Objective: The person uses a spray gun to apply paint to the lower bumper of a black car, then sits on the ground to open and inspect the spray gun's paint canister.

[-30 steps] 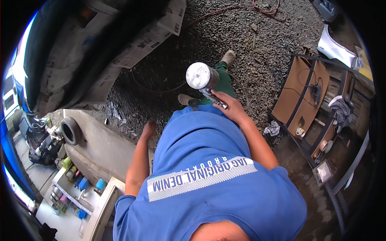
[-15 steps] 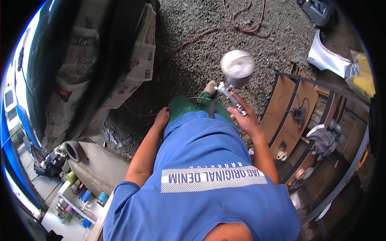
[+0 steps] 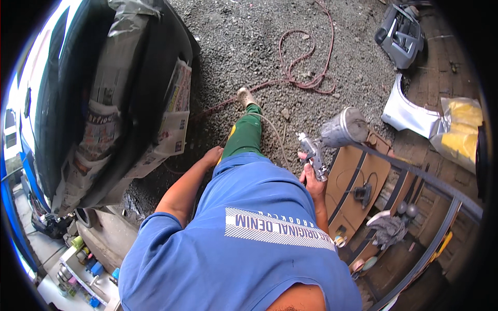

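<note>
My right hand is wrapped round the handle of a metal spray gun, held out in front of my right side. The gun's round grey paint cup is tilted to the right. From the gun a thin air hose loops past my green-trousered leg. My left hand hangs by my left thigh, fingers curled and partly hidden; the hose seems to pass through it. Left of me stands a dark car body panel, masked along its edges with newspaper.
A reddish hose lies coiled on the gravel ahead. To the right are a metal-framed rack with brown panels and a grey rag, a silver fender, a yellow plastic-wrapped bundle and a grey bumper part.
The spray gun has moved right and lower, its cup swinging from blurred to tilted sideways. One foot has stepped forward onto the gravel. My left hand stays by my thigh.
</note>
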The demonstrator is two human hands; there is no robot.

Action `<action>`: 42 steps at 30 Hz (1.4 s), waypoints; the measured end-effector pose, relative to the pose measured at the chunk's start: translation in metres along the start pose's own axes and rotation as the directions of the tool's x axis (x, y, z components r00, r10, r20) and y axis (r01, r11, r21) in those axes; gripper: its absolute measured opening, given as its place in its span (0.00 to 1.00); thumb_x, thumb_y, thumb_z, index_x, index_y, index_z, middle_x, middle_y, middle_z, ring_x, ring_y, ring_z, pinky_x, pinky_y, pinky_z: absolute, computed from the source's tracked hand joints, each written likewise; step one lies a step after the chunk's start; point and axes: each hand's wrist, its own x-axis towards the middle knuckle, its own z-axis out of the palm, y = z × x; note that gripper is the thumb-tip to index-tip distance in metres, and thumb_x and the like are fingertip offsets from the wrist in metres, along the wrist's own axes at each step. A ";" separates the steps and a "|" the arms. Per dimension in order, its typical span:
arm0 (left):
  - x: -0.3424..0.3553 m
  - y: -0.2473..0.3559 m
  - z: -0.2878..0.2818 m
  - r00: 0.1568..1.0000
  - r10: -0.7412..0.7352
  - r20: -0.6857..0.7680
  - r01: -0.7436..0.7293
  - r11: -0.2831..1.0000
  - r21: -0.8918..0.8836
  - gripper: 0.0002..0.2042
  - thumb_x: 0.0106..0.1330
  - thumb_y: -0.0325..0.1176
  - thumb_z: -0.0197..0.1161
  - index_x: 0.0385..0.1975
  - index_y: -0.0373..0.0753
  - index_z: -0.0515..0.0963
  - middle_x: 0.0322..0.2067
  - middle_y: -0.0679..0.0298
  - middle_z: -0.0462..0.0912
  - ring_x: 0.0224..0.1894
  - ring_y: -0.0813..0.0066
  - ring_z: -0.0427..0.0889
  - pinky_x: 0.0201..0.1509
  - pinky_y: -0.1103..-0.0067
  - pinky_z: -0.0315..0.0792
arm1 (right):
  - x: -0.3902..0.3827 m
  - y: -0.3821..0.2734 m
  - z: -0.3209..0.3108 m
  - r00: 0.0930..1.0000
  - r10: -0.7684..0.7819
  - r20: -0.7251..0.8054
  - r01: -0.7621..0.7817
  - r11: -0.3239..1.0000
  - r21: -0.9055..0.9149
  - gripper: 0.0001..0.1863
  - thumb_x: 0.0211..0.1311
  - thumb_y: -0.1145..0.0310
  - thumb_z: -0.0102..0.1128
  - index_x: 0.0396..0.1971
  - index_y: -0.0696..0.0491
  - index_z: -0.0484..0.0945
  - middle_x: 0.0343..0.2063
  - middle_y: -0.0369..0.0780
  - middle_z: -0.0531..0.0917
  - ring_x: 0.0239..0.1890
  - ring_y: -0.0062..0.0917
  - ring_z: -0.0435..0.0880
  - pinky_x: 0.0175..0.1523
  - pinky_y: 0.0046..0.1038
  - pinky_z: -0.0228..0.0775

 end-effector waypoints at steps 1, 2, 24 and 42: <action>0.018 0.013 -0.002 1.000 0.002 0.023 -0.002 1.000 -0.019 0.24 0.73 0.49 0.48 0.46 0.33 0.82 0.47 0.41 0.83 0.53 0.45 0.81 0.55 0.60 0.73 | 0.020 -0.004 -0.003 1.000 0.018 0.000 -0.018 1.000 -0.020 0.23 0.73 0.63 0.60 0.62 0.58 0.73 0.51 0.41 0.85 0.22 0.14 0.74 0.28 0.19 0.70; 0.036 0.026 -0.006 0.999 0.004 0.044 -0.002 0.999 -0.038 0.24 0.73 0.48 0.48 0.45 0.33 0.83 0.46 0.40 0.83 0.52 0.44 0.82 0.54 0.59 0.73 | 0.042 -0.009 -0.004 0.998 0.064 0.002 -0.064 0.997 -0.039 0.24 0.72 0.61 0.63 0.61 0.57 0.74 0.47 0.39 0.86 0.22 0.13 0.73 0.28 0.19 0.69; 0.235 0.114 -0.204 0.904 -0.334 -0.268 0.211 0.891 -0.402 0.20 0.68 0.43 0.56 0.52 0.37 0.80 0.50 0.49 0.84 0.55 0.53 0.82 0.60 0.65 0.73 | 0.517 -0.172 0.134 0.587 -0.158 0.794 0.643 0.687 -0.339 0.30 0.59 0.67 0.73 0.63 0.50 0.77 0.55 0.44 0.83 0.54 0.36 0.85 0.58 0.33 0.78; 0.342 0.316 -0.107 0.442 -0.896 0.025 -0.046 -0.051 -0.998 0.20 0.68 0.46 0.60 0.48 0.34 0.82 0.48 0.45 0.85 0.51 0.54 0.84 0.54 0.65 0.75 | 0.863 -0.286 0.302 0.123 0.124 0.985 0.748 0.640 -0.174 0.25 0.64 0.54 0.70 0.57 0.48 0.78 0.40 0.52 0.86 0.46 0.51 0.85 0.49 0.43 0.76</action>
